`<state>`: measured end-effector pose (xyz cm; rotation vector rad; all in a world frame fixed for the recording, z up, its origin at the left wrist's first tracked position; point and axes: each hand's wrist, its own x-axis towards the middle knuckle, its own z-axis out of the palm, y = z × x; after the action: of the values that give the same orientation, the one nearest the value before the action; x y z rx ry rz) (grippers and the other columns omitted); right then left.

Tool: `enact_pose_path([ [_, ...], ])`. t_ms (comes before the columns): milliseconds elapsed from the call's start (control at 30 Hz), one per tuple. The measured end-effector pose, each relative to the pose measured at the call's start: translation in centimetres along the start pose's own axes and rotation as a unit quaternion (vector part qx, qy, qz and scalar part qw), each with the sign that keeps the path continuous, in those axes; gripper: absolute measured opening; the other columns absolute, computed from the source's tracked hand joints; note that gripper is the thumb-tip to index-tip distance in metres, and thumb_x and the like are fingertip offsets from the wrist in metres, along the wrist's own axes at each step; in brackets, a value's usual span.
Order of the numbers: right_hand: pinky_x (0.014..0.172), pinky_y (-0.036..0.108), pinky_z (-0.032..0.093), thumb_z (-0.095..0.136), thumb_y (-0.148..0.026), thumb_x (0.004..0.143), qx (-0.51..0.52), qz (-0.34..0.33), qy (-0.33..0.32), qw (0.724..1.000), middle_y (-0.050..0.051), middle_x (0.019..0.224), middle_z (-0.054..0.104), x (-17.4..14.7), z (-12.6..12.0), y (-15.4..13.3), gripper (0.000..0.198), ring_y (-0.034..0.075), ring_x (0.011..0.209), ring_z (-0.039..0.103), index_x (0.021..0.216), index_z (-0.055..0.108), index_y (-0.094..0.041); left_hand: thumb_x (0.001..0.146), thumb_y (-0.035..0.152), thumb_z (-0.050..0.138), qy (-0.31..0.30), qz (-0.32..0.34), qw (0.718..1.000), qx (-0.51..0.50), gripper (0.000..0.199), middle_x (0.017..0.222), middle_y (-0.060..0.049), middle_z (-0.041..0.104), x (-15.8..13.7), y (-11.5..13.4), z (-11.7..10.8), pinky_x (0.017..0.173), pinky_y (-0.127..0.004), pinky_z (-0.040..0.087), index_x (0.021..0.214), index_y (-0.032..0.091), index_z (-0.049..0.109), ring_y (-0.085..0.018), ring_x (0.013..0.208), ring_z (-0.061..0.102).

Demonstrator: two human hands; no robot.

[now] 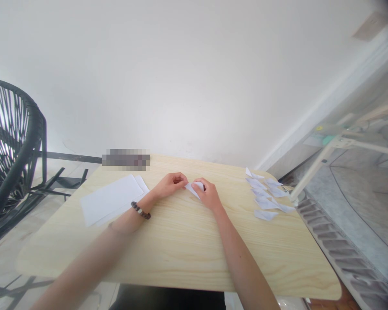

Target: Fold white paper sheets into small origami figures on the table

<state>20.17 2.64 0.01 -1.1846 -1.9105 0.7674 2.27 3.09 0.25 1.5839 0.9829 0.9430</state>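
Observation:
A small folded piece of white paper (194, 188) is held between my two hands, above the middle of the table. My left hand (172, 185), with a dark beaded bracelet at its wrist, pinches the paper's left corner. On the other side, my right hand (208, 193) grips the paper with the thumb on its near face and the fingers curled behind. Part of the paper is hidden by the right thumb and fingers.
Flat white paper sheets (111, 200) lie at the table's left. Several folded paper triangles (265, 202) lie on the right of the wooden table (181, 254). A black woven chair (16, 142) stands at left, a white metal frame (320, 165) at right. The wall borders the far edge.

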Motion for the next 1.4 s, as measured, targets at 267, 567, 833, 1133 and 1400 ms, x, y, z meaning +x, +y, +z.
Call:
enact_pose_path([
  [267,0.057,0.022,0.036,0.043,-0.039,0.075,0.007,-0.004,-0.004,1.0,0.001,0.072,0.059,-0.04,-0.06,-0.16,0.027,0.012,0.06,0.049,0.08,0.058,-0.017,0.071,0.034,0.053,-0.004,0.005,1.0,0.009,0.023,0.069,-0.002,0.058,-0.03,-0.04,0.12,0.058,-0.022,0.039,0.076,0.012,0.054,-0.011,0.063,0.052],
  [567,0.058,0.022,0.036,0.043,-0.038,0.076,0.004,-0.018,-0.001,1.0,0.001,0.073,0.06,0.02,-0.01,0.05,0.027,0.012,0.062,0.05,0.079,0.058,-0.017,0.072,0.038,0.05,-0.007,-0.002,0.999,0.046,0.03,0.073,-0.004,0.06,-0.05,0.1,0.27,0.059,-0.022,0.04,0.081,0.011,0.058,-0.012,0.065,0.053],
  [833,0.062,0.023,0.038,0.043,-0.037,0.077,0.005,-0.02,0.02,1.0,0.001,0.076,0.061,0.09,0.05,0.13,0.025,0.013,0.067,0.053,0.081,0.058,-0.018,0.072,0.041,0.048,-0.001,0.012,0.997,0.081,0.033,0.07,-0.003,0.061,-0.15,0.46,0.3,0.06,-0.022,0.04,0.083,0.012,0.061,-0.013,0.065,0.054],
  [1133,0.064,0.023,0.039,0.044,-0.036,0.077,-0.004,-0.019,0.022,1.0,0.002,0.077,0.061,0.09,0.19,0.26,0.024,0.013,0.068,0.054,0.081,0.058,-0.017,0.071,0.041,0.05,-0.007,0.013,0.998,0.062,0.033,0.07,-0.004,0.061,-0.09,0.31,0.32,0.059,-0.023,0.04,0.082,0.011,0.06,-0.013,0.065,0.054],
  [1400,0.065,0.023,0.039,0.043,-0.036,0.077,-0.009,-0.021,0.021,1.0,0.002,0.077,0.062,0.12,0.23,0.34,0.024,0.013,0.069,0.054,0.08,0.058,-0.018,0.069,0.04,0.053,-0.012,0.006,0.998,0.055,0.032,0.072,-0.004,0.062,-0.02,0.04,0.19,0.057,-0.023,0.041,0.082,0.011,0.061,-0.014,0.065,0.054],
])
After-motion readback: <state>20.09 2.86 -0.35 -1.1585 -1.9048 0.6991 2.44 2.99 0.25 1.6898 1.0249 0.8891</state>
